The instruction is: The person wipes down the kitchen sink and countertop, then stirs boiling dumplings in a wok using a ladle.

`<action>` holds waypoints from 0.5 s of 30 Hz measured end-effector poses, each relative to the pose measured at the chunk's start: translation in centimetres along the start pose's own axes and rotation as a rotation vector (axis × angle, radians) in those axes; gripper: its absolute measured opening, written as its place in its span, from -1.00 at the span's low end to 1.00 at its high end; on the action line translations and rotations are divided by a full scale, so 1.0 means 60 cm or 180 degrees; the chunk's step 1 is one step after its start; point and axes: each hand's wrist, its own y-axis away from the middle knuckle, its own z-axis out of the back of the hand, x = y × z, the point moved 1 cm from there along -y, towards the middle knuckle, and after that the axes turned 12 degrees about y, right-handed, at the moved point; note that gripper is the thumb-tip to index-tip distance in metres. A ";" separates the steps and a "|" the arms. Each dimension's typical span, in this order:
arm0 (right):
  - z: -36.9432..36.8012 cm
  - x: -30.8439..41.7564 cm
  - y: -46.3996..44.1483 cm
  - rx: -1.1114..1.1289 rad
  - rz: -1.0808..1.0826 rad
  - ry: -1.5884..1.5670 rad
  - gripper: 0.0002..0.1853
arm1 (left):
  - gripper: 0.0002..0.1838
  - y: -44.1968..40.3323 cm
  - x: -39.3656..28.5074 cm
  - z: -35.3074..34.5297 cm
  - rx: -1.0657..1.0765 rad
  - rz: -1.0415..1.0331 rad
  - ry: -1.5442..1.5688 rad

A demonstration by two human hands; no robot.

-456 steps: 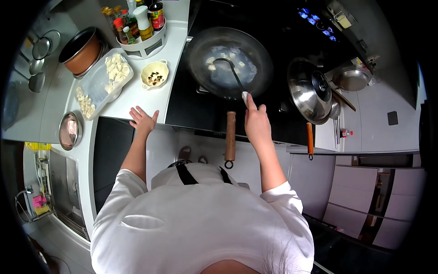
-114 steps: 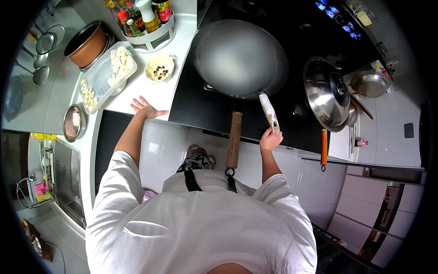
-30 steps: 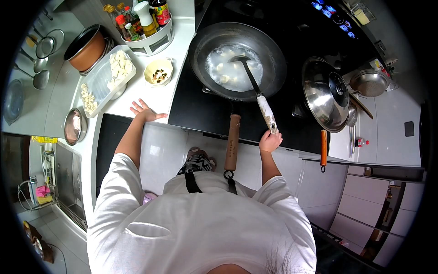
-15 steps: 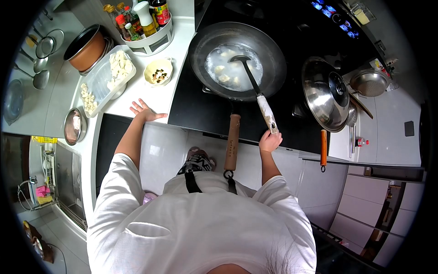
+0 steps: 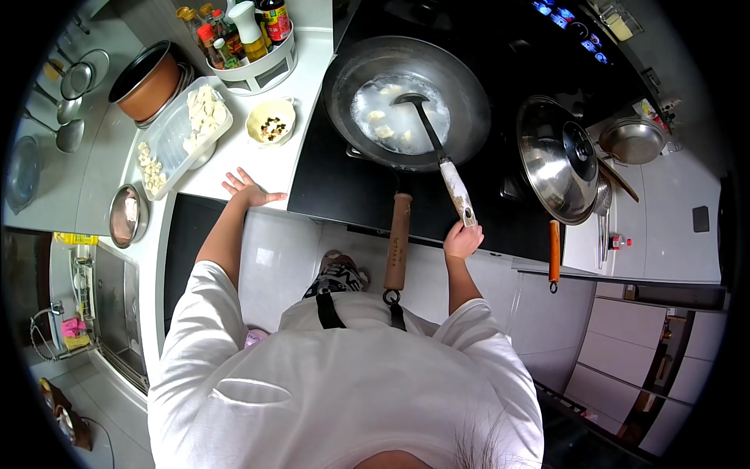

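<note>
Chief hazard judged to be the wok (image 5: 471, 102): its long wooden handle (image 5: 398, 248) is projected past the stovetop (image 5: 324, 187) edge, toward the body. If bumped by the torso, the cloudy liquid (image 5: 406, 113) could be slopped out. Ladle (image 5: 457, 187) laid over the rim, its head in the liquid; could be slid or levered out, since its handle appears held only at the tip by the curled fingers of the right hand (image 5: 463, 242). Left hand (image 5: 250, 193) spread wide, palm down at the surface (image 5: 308, 86) edge, nothing held; could be reached by a splash. Pale pieces (image 5: 383, 131) sit in the liquid within the wok; might be stuck to the metal if left unstirred.

Materials: stovetop glossy, black, flat. Surface smooth, white. Wok dark grey, round, deep-sided, dull metal. Domed lid (image 5: 541, 168) polished, black-knobbed. Container (image 5: 170, 127) translucent, rectangular, pale lumps (image 5: 206, 109) heaped in it. Small bowl (image 5: 261, 114) cream-coloured, flared; dark bits (image 5: 273, 129) scattered inside.
</note>
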 end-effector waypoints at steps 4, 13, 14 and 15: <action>0.001 0.002 -0.001 -0.0037 0.0008 -0.0004 -0.84 | 0.81 -0.003 0.001 -0.001 -0.0011 -0.0024 -0.0041; 0.003 0.004 -0.003 -0.0049 0.0010 0.0021 -0.85 | 0.81 -0.017 0.006 -0.009 -0.0064 -0.0032 -0.0018; 0.003 0.004 -0.002 -0.0059 0.0011 0.0010 -0.85 | 0.81 -0.018 0.007 -0.010 -0.0076 -0.0041 -0.0022; 0.003 0.003 -0.002 -0.0055 0.0009 0.0011 -0.85 | 0.81 -0.020 0.008 -0.010 -0.0065 -0.0040 -0.0021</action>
